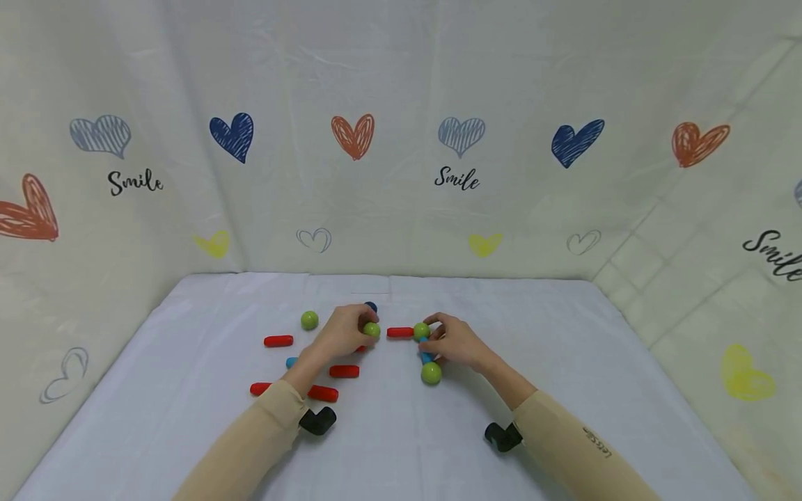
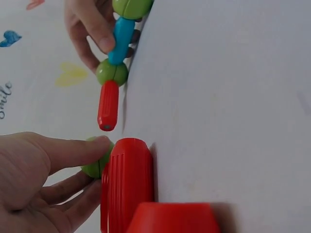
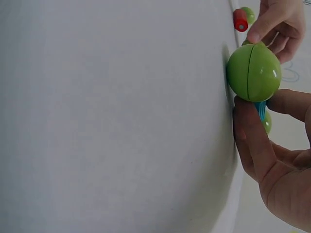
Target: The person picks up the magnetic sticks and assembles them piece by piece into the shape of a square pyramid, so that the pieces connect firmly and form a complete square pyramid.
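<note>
A pale backdrop (image 1: 401, 69) printed with hearts and "Smile" stands behind the white-covered table (image 1: 401, 452); my beige left sleeve (image 1: 241, 445) and right sleeve (image 1: 576, 452) reach in over it, a black piece (image 1: 318, 421) beside the left cuff and a black fitting (image 1: 503, 437) beside the right; my left hand (image 1: 341, 330) is drawn in around a green ball (image 1: 372, 330), thumb on one side and fingers on the other; my right hand (image 1: 460, 341) pinches a blue rod (image 1: 426, 351) between thumb and fingers, with a near green ball (image 1: 431, 374) at one end and a far green ball (image 1: 422, 331) at the other; from that far ball a red rod (image 1: 399, 332) points left, its free end near the ball in my left hand but apart from it; by my left forearm lie more red rods (image 1: 344, 371) and a partly hidden blue piece (image 1: 291, 362); a loose green ball (image 1: 310, 320) sits left of my left hand, and a dark blue ball (image 1: 371, 306) shows just behind it.
</note>
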A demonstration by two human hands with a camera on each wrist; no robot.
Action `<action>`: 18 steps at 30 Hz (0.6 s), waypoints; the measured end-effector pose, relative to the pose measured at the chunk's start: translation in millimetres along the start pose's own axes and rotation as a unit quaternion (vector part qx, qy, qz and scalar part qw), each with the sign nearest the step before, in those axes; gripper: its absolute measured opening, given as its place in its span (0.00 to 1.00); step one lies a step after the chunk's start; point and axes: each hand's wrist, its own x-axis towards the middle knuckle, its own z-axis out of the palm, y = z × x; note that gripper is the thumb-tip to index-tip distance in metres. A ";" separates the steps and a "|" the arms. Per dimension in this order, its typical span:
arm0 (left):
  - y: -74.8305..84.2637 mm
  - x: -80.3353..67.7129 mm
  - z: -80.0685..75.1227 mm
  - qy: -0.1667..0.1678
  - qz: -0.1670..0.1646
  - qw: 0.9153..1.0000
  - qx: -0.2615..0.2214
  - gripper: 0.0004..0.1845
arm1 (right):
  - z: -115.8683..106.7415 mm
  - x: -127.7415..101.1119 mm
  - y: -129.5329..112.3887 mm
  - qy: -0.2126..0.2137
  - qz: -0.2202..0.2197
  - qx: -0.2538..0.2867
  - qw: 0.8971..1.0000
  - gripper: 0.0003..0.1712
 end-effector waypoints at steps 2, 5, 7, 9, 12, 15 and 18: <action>1.2 1.4 2.4 -0.003 0.003 1.000 -0.001 0.18 | 0.6 0.7 1.2 0.002 0.003 -0.001 1.000 0.29; 3.6 3.1 5.4 -0.008 0.005 1.000 -0.004 0.18 | 1.7 1.6 2.8 0.003 0.008 -0.002 1.000 0.29; 5.5 3.9 7.0 -0.011 0.007 1.000 -0.005 0.18 | 2.2 1.9 3.5 0.004 0.010 0.000 1.000 0.29; 7.3 4.2 8.1 -0.012 0.008 1.000 -0.008 0.18 | 2.5 1.9 3.8 0.004 0.010 0.001 1.000 0.29; 8.8 4.5 9.4 -0.010 0.010 1.000 -0.009 0.18 | 2.6 1.5 3.9 0.005 0.010 0.004 1.000 0.29; 9.6 4.5 10.0 -0.009 0.011 1.000 -0.009 0.18 | 2.7 0.8 3.6 0.008 0.011 0.005 1.000 0.29; 9.9 4.5 10.5 -0.011 0.012 1.000 -0.008 0.18 | 3.1 -0.4 2.8 0.012 0.015 0.005 1.000 0.29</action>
